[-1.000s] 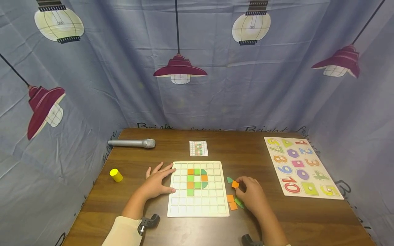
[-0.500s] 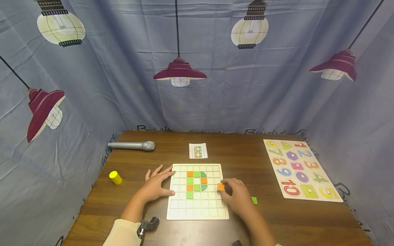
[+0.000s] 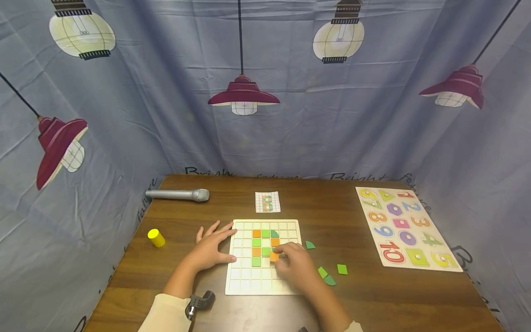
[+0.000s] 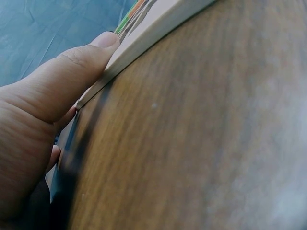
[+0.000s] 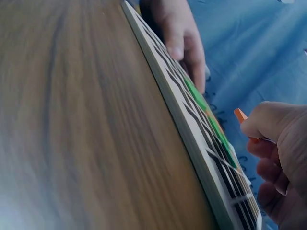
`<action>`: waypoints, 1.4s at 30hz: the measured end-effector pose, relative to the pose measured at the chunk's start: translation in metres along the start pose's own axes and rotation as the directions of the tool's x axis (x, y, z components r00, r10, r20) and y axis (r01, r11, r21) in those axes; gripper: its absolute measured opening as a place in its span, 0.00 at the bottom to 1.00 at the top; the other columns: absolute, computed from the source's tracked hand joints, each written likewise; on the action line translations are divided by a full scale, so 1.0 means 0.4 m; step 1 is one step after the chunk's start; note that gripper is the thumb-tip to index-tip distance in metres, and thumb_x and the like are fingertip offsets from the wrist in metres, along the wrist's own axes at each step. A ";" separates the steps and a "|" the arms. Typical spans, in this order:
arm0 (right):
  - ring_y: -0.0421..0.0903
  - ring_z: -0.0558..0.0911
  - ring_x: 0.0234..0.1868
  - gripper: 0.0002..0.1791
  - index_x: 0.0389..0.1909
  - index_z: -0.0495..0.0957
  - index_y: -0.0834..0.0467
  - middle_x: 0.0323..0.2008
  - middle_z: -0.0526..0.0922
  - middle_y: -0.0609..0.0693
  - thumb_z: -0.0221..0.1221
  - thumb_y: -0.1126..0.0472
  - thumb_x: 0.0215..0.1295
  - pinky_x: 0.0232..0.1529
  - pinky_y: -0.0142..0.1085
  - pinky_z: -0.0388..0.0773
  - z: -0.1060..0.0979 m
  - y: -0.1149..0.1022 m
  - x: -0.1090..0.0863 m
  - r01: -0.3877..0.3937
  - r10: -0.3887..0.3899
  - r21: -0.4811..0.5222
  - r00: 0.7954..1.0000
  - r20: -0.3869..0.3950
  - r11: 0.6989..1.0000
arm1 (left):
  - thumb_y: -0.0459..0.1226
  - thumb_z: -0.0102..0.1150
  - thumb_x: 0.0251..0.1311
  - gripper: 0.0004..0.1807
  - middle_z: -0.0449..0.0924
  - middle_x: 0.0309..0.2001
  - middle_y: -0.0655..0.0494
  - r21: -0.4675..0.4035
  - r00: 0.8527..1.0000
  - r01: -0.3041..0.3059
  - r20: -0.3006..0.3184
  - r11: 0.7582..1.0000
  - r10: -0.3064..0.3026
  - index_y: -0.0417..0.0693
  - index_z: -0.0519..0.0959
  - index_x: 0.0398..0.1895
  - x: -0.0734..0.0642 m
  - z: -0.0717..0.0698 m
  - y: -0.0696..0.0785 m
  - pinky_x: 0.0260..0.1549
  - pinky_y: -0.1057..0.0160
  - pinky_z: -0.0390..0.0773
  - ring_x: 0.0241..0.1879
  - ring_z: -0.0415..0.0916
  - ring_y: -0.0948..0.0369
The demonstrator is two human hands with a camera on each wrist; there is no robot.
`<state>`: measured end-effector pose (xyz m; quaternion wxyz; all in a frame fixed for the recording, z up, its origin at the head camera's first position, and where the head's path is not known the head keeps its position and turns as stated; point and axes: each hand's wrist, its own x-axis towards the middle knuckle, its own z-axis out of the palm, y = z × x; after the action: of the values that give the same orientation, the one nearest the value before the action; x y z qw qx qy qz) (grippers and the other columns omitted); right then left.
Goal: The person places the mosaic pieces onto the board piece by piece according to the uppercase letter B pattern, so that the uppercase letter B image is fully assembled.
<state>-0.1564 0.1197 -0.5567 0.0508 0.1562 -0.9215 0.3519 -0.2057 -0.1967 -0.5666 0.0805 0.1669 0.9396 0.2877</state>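
- Right hand [image 3: 296, 266] pinches an orange tile [image 3: 274, 257] above the board [image 3: 244, 282], in from its right edge
- Green tiles [image 3: 342, 269] lie off that edge
- Left hand [image 3: 207, 250], fingers spread, touches the left edge
- Card [image 3: 267, 202] beyond the far edge

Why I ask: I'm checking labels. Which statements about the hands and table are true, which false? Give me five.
1. The right hand pinches an orange tile over the board. True.
2. The left hand holds a tile. False: its fingers touch the board's left edge.
3. In the head view, the microphone lies left of the card. True.
4. The yellow cylinder is on the board. False: it is on the table, left of the board.
5. The puzzle shows numbers and shapes. True.
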 end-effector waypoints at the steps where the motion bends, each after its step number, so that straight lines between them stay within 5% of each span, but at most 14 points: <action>1: 0.39 0.81 0.51 0.13 0.46 0.87 0.47 0.47 0.86 0.36 0.69 0.62 0.60 0.52 0.41 0.82 0.004 -0.004 0.001 0.006 -0.006 0.002 1.000 0.011 1.000 | 0.58 0.79 0.50 0.49 0.55 0.83 0.69 -0.002 1.000 0.001 -0.002 1.000 -0.001 0.67 0.69 0.78 0.000 0.000 0.000 0.73 0.27 0.25 0.85 0.41 0.46; 17: 0.42 0.80 0.52 0.13 0.45 0.86 0.46 0.47 0.84 0.38 0.68 0.62 0.61 0.52 0.41 0.81 0.064 -0.010 0.002 -0.002 0.002 0.010 0.996 0.092 1.000 | 0.58 0.79 0.51 0.49 0.55 0.83 0.68 0.006 1.000 -0.002 0.003 1.000 0.002 0.67 0.69 0.78 -0.006 0.004 -0.001 0.73 0.26 0.26 0.84 0.42 0.46; 42: 0.41 0.79 0.49 0.13 0.48 0.88 0.48 0.46 0.80 0.39 0.69 0.61 0.63 0.48 0.35 0.81 0.055 -0.006 0.010 -0.020 0.015 0.029 0.990 0.142 0.999 | 0.58 0.79 0.51 0.49 0.55 0.83 0.67 0.008 1.000 -0.007 0.000 1.000 0.007 0.66 0.69 0.78 0.002 -0.005 0.004 0.72 0.26 0.26 0.84 0.42 0.44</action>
<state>-0.1591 0.1024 -0.5709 -0.0203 0.1736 -0.9187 0.3542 -0.2066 -0.1963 -0.5640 0.0789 0.1706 0.9401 0.2842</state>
